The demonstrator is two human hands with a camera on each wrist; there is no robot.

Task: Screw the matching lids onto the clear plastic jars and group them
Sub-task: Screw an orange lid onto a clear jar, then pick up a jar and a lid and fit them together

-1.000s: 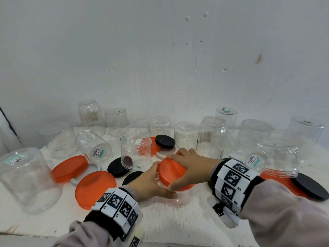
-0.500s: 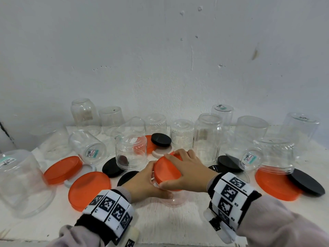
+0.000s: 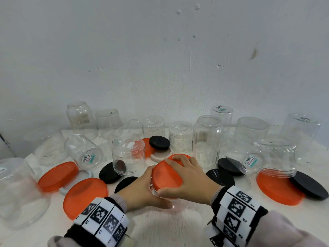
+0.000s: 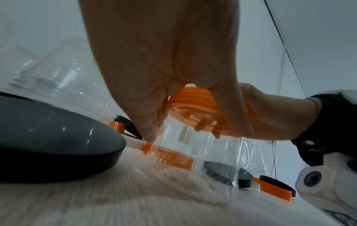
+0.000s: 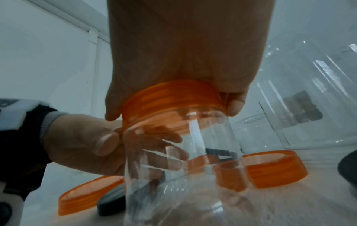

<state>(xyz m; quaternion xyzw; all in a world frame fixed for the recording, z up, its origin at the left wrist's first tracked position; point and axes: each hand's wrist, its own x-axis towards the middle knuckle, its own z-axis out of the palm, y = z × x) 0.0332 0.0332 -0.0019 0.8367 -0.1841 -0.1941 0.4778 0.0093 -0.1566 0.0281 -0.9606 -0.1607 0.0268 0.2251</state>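
Note:
A small clear jar (image 3: 178, 205) stands upright on the white table near the front, with an orange lid (image 3: 166, 172) on its mouth. My left hand (image 3: 142, 189) grips the jar's body from the left, thumb in front. My right hand (image 3: 187, 175) lies over the lid with fingers and thumb curled round its rim. In the right wrist view the orange lid (image 5: 172, 105) sits on the jar (image 5: 183, 168) and the left hand (image 5: 92, 145) wraps the wall. The left wrist view shows the lid (image 4: 195, 110) from below through the jar (image 4: 199, 146).
Several clear jars stand mouth-down along the wall, such as a tall one (image 3: 207, 139). Loose orange lids (image 3: 85, 195) (image 3: 279, 188) and black lids (image 3: 159, 142) (image 3: 308, 184) lie around. A large jar (image 3: 19, 191) lies at the far left.
My right hand has turned on the orange lid, wrist swinging toward me and fingers reaching further over its far rim. The left hand still holds the jar. The view shifted slightly.

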